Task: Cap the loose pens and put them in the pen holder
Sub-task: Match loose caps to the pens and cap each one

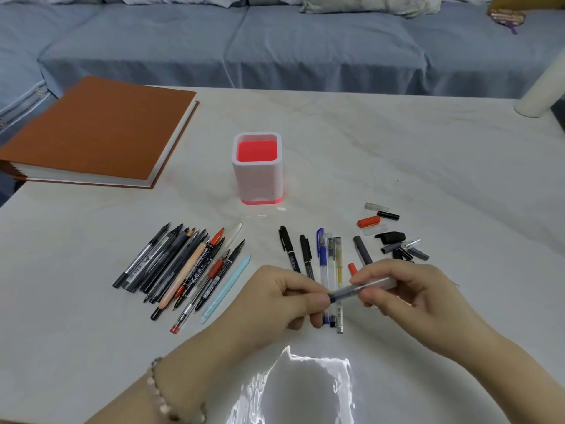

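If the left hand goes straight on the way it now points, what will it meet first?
Most likely the clear cap that the right hand pinches: the left hand aims its pen rightward at it. They look level, though depth is unclear.

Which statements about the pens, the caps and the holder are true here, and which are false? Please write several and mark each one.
1. The pen holder stands upright with no pens inside. True.
2. The left hand and the right hand hold the same pen. True.
3. The loose caps lie left of the pen holder. False: they lie to its right, nearer the person.
4. The brown book lies open. False: it lies closed on the table, at the far left.
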`<state>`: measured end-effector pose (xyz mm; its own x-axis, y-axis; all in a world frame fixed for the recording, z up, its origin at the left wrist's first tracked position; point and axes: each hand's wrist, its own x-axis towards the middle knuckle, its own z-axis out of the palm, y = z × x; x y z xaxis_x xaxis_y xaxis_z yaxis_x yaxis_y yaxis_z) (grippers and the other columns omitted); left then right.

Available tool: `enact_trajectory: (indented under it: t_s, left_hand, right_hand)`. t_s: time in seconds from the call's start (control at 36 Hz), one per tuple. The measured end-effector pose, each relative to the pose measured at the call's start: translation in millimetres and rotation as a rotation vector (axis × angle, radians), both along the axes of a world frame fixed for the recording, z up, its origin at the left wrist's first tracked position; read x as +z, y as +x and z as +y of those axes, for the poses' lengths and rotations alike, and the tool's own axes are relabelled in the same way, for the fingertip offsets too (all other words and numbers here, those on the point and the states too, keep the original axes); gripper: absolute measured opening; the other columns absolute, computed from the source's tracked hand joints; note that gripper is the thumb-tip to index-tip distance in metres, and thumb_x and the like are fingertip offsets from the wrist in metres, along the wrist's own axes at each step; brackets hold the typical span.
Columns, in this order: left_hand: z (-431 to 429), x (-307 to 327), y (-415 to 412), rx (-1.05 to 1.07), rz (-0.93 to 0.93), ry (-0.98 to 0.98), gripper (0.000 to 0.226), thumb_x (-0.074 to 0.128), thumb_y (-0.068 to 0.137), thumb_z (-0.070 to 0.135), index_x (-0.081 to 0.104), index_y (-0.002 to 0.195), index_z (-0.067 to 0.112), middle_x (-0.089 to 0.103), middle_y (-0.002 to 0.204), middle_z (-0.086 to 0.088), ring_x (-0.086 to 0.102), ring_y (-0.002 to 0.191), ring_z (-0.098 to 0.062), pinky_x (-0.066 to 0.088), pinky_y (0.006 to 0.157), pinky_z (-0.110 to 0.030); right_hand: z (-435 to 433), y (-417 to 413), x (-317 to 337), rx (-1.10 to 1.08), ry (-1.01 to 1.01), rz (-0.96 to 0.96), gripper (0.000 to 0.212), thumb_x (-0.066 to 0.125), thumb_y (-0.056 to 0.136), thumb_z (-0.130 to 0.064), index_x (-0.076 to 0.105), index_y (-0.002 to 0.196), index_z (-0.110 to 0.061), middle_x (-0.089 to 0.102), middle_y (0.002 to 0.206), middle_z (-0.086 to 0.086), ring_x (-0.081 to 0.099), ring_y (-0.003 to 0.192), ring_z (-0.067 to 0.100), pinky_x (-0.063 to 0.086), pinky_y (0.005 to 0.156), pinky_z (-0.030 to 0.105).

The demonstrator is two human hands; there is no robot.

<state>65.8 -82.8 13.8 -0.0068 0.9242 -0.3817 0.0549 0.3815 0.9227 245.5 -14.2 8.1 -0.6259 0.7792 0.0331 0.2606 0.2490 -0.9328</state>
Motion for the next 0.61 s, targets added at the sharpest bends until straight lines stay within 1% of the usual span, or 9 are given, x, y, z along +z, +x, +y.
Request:
enact_trajectory:
  t_s: [0.06, 0.11, 0.17, 0.22, 0.28, 0.36, 0.44, 0.53, 0.61]
  left_hand:
    - [1, -1, 0, -0.027, -0.125, -0.066, 0.030, 0.056, 0.084, 0.001, 0.069, 0.062, 0.016, 0.061, 0.051, 0.001, 0.033, 0.036, -0.007, 0.023, 0.036, -0.012]
    - [0, -2, 3, -0.019, -0.136, -0.043, 0.027, 0.056, 0.085, 0.002, 0.069, 0.066, 0.017, 0.061, 0.053, 0.002, 0.036, 0.037, -0.007, 0.027, 0.036, -0.013]
    - [0, -3, 4, 0.024, 0.023, 0.045, 0.025, 0.060, 0.083, 0.009, 0.071, 0.068, 0.025, 0.062, 0.056, 0.002, 0.044, 0.041, -0.006, 0.037, 0.040, -0.018]
    - [-1, -9, -1, 0.038, 0.341, 0.171, 0.017, 0.060, 0.084, 0.022, 0.070, 0.073, 0.029, 0.062, 0.068, 0.001, 0.053, 0.055, -0.007, 0.047, 0.054, -0.024]
    - [-3, -21, -13, 0.020, 0.727, 0.249, 0.017, 0.054, 0.088, 0.029, 0.069, 0.084, 0.022, 0.061, 0.080, 0.002, 0.056, 0.072, -0.009, 0.047, 0.070, -0.026]
    - [-7, -44, -37, 0.085, 1.090, 0.315, 0.017, 0.054, 0.087, 0.020, 0.068, 0.092, 0.011, 0.064, 0.086, -0.002, 0.061, 0.077, -0.021, 0.049, 0.070, -0.028]
    - [-15, -60, -54, 0.059, 1.187, 0.203, 0.013, 0.061, 0.079, 0.005, 0.067, 0.091, 0.006, 0.061, 0.082, -0.007, 0.058, 0.073, -0.028, 0.049, 0.059, -0.035]
    - [-19, -70, -62, 0.006, 1.258, 0.143, 0.017, 0.072, 0.065, -0.005, 0.065, 0.075, 0.005, 0.057, 0.067, -0.006, 0.053, 0.057, -0.024, 0.040, 0.043, -0.030]
    - [-20, -79, -62, -0.024, 1.258, 0.130, 0.025, 0.074, 0.058, -0.010, 0.064, 0.075, 0.006, 0.057, 0.064, -0.005, 0.052, 0.053, -0.022, 0.036, 0.041, -0.026]
  right_hand:
    - [1, -4, 2, -0.036, -0.069, 0.025, 0.011, 0.076, 0.064, -0.021, 0.067, 0.070, -0.024, 0.067, 0.060, -0.009, 0.059, 0.052, 0.001, 0.044, 0.053, 0.009]
    - [1, -9, 0, -0.058, -0.235, 0.112, 0.010, 0.075, 0.063, -0.014, 0.067, 0.062, -0.021, 0.061, 0.050, -0.001, 0.052, 0.046, 0.009, 0.042, 0.045, 0.014]
    - [2, -15, -6, -0.093, -0.451, 0.251, 0.007, 0.069, 0.063, -0.010, 0.066, 0.062, -0.017, 0.055, 0.045, 0.000, 0.044, 0.039, 0.011, 0.036, 0.041, 0.015]
    - [3, -21, -18, -0.175, -0.558, 0.297, 0.008, 0.071, 0.069, -0.011, 0.065, 0.067, -0.015, 0.051, 0.046, -0.002, 0.038, 0.041, 0.010, 0.033, 0.042, 0.014]
    - [4, -26, -29, -0.296, -0.552, 0.279, 0.009, 0.063, 0.080, -0.015, 0.064, 0.072, -0.013, 0.047, 0.048, -0.004, 0.036, 0.046, 0.010, 0.033, 0.046, 0.015]
    - [8, -31, -37, -0.431, -0.487, 0.239, 0.022, 0.051, 0.090, -0.016, 0.064, 0.075, -0.007, 0.049, 0.051, -0.002, 0.039, 0.044, 0.007, 0.035, 0.047, 0.014]
    - [15, -33, -39, -0.460, -0.455, 0.182, 0.030, 0.042, 0.096, -0.019, 0.056, 0.087, 0.006, 0.057, 0.043, -0.004, 0.039, 0.035, 0.004, 0.035, 0.039, 0.013]
    - [20, -40, -40, -0.422, -0.375, 0.065, 0.024, 0.044, 0.095, -0.025, 0.053, 0.085, -0.004, 0.060, 0.049, -0.001, 0.037, 0.034, 0.004, 0.031, 0.038, 0.017]
    - [29, -47, -51, -0.365, -0.192, -0.206, 0.018, 0.049, 0.092, -0.028, 0.055, 0.088, -0.012, 0.060, 0.061, -0.003, 0.049, 0.047, 0.003, 0.033, 0.045, 0.018]
